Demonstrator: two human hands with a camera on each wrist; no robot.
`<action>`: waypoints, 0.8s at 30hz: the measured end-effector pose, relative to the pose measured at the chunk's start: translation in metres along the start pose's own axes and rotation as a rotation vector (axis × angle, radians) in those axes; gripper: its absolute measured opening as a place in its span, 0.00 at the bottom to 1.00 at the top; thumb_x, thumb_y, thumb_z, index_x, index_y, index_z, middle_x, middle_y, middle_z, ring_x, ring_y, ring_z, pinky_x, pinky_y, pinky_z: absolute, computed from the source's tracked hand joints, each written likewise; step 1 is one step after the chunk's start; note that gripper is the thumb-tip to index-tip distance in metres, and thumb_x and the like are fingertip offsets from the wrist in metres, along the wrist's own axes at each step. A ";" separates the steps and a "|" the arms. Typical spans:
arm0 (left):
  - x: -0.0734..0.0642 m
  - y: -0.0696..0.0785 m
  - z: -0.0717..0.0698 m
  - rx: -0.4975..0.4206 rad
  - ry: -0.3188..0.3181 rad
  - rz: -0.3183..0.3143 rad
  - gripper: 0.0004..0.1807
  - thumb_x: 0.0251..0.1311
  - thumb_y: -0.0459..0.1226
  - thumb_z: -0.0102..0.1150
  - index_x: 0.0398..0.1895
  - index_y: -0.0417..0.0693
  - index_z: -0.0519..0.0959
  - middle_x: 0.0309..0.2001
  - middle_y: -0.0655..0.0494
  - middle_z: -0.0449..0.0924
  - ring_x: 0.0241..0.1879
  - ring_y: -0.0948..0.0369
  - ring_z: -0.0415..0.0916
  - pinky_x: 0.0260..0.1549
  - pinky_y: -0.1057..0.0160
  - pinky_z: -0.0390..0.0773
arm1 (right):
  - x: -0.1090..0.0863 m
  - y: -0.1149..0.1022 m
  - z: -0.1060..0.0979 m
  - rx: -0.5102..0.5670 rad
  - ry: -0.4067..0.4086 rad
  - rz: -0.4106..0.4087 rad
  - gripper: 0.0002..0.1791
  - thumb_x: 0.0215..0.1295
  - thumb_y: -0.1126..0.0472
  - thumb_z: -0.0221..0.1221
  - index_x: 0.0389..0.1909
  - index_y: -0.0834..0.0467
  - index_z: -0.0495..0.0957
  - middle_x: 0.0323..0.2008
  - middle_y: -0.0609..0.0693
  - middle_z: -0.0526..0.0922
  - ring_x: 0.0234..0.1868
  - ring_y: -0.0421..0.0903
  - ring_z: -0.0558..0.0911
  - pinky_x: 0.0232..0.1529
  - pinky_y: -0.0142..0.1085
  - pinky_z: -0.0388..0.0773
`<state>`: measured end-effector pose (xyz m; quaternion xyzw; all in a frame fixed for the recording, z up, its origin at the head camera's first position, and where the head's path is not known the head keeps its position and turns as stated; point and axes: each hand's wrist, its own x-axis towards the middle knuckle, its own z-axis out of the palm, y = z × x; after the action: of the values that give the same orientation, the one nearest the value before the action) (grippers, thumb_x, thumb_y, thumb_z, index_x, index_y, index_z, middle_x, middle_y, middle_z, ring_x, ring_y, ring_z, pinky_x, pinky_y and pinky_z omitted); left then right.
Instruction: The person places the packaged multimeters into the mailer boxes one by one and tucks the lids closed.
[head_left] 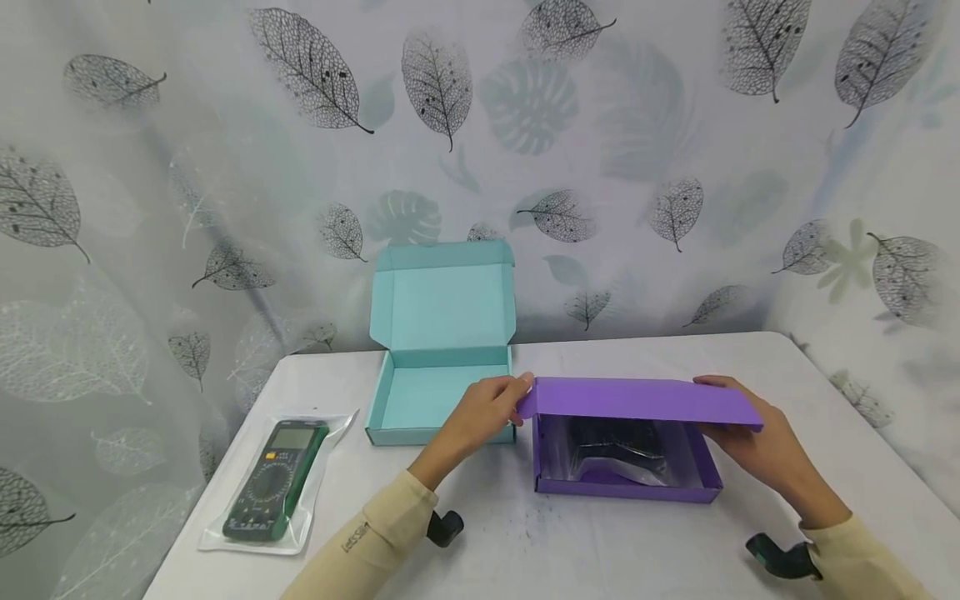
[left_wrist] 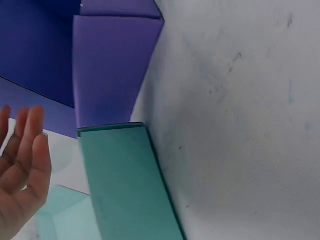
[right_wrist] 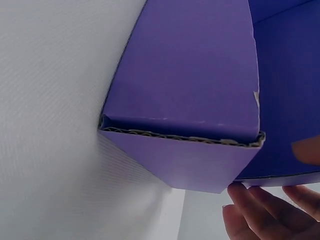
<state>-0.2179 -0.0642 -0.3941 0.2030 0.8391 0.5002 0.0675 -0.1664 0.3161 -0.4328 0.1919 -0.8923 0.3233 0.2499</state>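
A purple cardboard box (head_left: 626, 492) stands on the table with its lid (head_left: 645, 398) partly raised. Inside it lies a black item (head_left: 617, 442) in clear plastic, its kind partly hidden. My left hand (head_left: 483, 412) is at the lid's left end, touching its corner; the left wrist view shows its fingers (left_wrist: 34, 125) fairly straight. At the other end my right hand (head_left: 757, 437) holds the lid, the thumb (right_wrist: 307, 150) on the inner side and the fingers (right_wrist: 260, 210) outside. An open teal box (head_left: 442, 437) touches or nearly touches the purple box on its left.
At the table's left lies a green and black multimeter (head_left: 273, 483) in a clear plastic bag (head_left: 303, 521). The teal box's lid (head_left: 450, 304) stands upright at the back. A white cloth covers the table (head_left: 600, 550), and a leaf-patterned curtain (head_left: 637, 167) hangs behind.
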 end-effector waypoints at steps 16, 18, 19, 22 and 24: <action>-0.018 0.009 0.001 -0.213 -0.162 -0.001 0.27 0.75 0.54 0.58 0.27 0.41 0.77 0.27 0.49 0.81 0.35 0.47 0.84 0.38 0.57 0.78 | -0.014 0.001 -0.005 0.028 -0.051 -0.050 0.45 0.46 0.79 0.75 0.69 0.62 0.73 0.63 0.45 0.79 0.62 0.17 0.63 0.55 0.13 0.59; -0.019 0.007 0.002 -0.223 -0.166 -0.004 0.26 0.75 0.53 0.58 0.27 0.40 0.76 0.27 0.49 0.81 0.36 0.45 0.84 0.40 0.57 0.80 | -0.018 0.003 -0.006 0.007 -0.073 -0.039 0.47 0.45 0.79 0.74 0.71 0.61 0.72 0.65 0.43 0.77 0.62 0.16 0.62 0.55 0.13 0.58; -0.019 0.007 0.002 -0.229 -0.170 -0.004 0.26 0.75 0.53 0.58 0.27 0.40 0.76 0.27 0.50 0.80 0.36 0.44 0.84 0.42 0.54 0.81 | -0.019 0.003 -0.007 -0.002 -0.084 -0.024 0.47 0.46 0.80 0.74 0.71 0.60 0.72 0.65 0.44 0.77 0.62 0.16 0.62 0.54 0.13 0.59; -0.020 0.006 0.002 -0.234 -0.179 -0.006 0.26 0.75 0.52 0.58 0.26 0.40 0.76 0.27 0.51 0.79 0.34 0.49 0.84 0.46 0.47 0.82 | -0.023 0.005 -0.012 -0.053 -0.114 0.042 0.46 0.47 0.82 0.71 0.72 0.59 0.72 0.64 0.52 0.79 0.62 0.25 0.69 0.50 0.15 0.63; -0.020 0.005 0.003 -0.234 -0.188 -0.007 0.25 0.75 0.52 0.58 0.26 0.41 0.76 0.27 0.51 0.79 0.34 0.49 0.84 0.46 0.47 0.82 | -0.024 0.004 -0.015 -0.053 -0.129 0.105 0.42 0.51 0.83 0.66 0.70 0.60 0.74 0.61 0.62 0.80 0.60 0.32 0.74 0.44 0.18 0.68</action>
<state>-0.1973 -0.0682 -0.3929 0.2369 0.7658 0.5730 0.1706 -0.1447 0.3338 -0.4380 0.1587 -0.9237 0.2990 0.1795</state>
